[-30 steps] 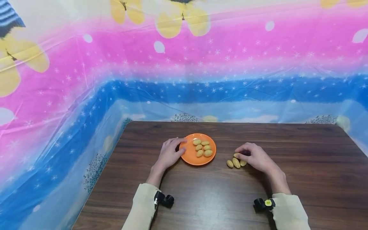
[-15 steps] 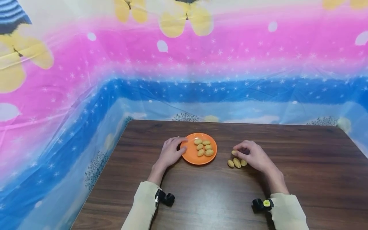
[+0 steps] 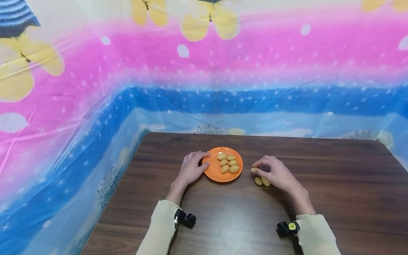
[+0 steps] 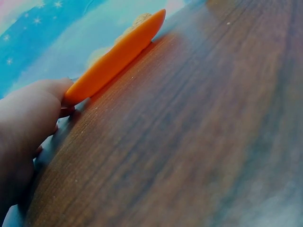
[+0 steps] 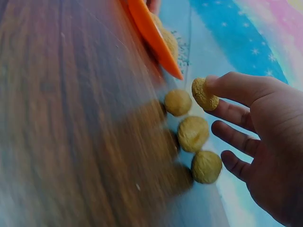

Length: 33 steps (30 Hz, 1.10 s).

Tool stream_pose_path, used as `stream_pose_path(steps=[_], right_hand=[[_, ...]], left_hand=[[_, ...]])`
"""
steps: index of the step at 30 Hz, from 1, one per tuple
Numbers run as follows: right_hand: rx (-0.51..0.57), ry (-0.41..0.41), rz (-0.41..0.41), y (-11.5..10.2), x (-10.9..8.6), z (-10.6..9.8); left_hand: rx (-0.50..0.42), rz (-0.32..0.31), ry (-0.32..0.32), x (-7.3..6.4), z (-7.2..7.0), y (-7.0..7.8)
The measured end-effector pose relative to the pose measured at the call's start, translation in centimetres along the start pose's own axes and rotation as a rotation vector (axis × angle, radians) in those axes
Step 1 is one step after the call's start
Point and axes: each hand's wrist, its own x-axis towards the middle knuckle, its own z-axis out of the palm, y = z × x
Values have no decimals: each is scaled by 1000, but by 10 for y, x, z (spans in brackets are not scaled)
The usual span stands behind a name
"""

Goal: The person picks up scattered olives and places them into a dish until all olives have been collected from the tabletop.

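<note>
My left hand (image 3: 190,169) holds the left rim of a small orange plate (image 3: 211,171), thumb and fingertips at its edge. Several wrinkled, yellow-brown, nut-like ovals (image 3: 234,169) lie on the plate's right half. Just right of the plate, my right hand (image 3: 278,174) pinches one more such wrinkled oval (image 5: 204,94) between thumb and forefinger. Its other fingers are loosely bent, as the right wrist view shows. Below the pinched one, three loose ovals (image 5: 193,134) rest in a row on the table; the head view shows two of them, the third hidden by the hand.
The dark wooden table (image 3: 223,216) reaches back to a pink and blue patterned cloth (image 3: 204,71), which hangs behind it and along its left side. Each sleeve cuff carries a small black camera (image 3: 186,218).
My right hand has lifted the wrinkled oval from the loose group and carried it leftward, nearer the plate. The left hand stays at the plate's rim. The head view has shifted slightly.
</note>
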Motion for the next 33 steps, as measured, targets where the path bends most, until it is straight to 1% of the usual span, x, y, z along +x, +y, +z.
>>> stream_pose_path(steps=[5, 11, 18, 21, 33], right_hand=[[11, -26, -14, -9, 7, 1], [2, -42, -42, -18, 18, 4], [-11, -48, -114, -27, 29, 9], [-9, -57, -132, -32, 35, 11], [-18, -96, -130, -53, 62, 22]], left_hand=[[-3, 7, -3, 3, -1, 3], [4, 7, -2, 4, 0, 2], [10, 7, -7, 3, 0, 1], [13, 7, -8, 3, 0, 0], [7, 7, -2, 1, -1, 0]])
